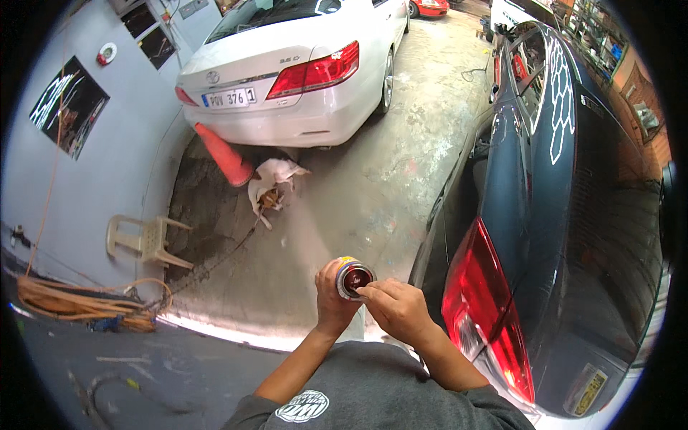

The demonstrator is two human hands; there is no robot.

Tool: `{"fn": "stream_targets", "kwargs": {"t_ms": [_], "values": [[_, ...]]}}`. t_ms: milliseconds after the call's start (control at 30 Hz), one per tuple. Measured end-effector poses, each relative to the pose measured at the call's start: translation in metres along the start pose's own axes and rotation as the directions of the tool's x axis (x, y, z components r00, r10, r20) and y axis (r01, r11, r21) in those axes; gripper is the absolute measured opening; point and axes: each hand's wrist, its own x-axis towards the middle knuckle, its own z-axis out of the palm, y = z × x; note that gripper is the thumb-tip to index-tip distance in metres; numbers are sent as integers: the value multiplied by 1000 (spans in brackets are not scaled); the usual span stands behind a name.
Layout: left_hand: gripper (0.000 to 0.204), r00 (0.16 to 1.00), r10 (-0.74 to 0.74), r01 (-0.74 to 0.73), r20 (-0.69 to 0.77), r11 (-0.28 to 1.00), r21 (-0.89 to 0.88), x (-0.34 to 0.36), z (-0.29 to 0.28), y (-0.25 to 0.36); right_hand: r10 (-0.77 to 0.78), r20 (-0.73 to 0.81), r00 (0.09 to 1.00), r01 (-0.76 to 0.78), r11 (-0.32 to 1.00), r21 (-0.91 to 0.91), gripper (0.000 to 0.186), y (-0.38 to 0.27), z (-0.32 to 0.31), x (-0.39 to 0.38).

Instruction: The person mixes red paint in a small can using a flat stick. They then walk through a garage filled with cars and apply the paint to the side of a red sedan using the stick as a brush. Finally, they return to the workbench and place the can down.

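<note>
Head view shows the person's left hand (331,297) wrapped around a small can (352,278), gripping it from its left side and holding it upright at chest height, with its dark red open top facing the camera. The right hand (396,309) rests against the can's right rim, fingers curled and fingertips (367,289) touching the top edge; it is partly closed on the rim. Both forearms rise from the lower edge over a grey shirt (373,390). Just right of the hands stands a dark car (573,236), its red tail light (484,308) near the right wrist. Farther ahead on the concrete floor (373,193) a white car (301,72) is parked, with an orange cone (226,158) and a white and brown dog (272,188) beneath its rear bumper. A pale plastic chair (147,240) stands by the left wall, near coiled orange hose (86,301).
</note>
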Motion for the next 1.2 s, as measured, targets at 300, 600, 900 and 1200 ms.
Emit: {"fn": "stream_targets", "kwargs": {"t_ms": [300, 600, 900, 1200], "values": [[88, 967, 192, -181, 165, 980, -84, 237, 108, -107, 287, -185, 940, -305, 949, -83, 12, 176, 17, 176], [86, 905, 275, -186, 324, 941, -281, 441, 263, -148, 359, -358, 862, -435, 886, -159, 15, 366, -19, 294], [87, 885, 179, -40, 429, 949, -313, 660, 473, -163, 236, -265, 935, -310, 906, -288, 18, 608, -119, 437], [81, 895, 164, 20, 415, 914, -404, 854, 649, -161, 550, -238, 800, -580, 812, -72, 31, 833, -208, 555]]}}
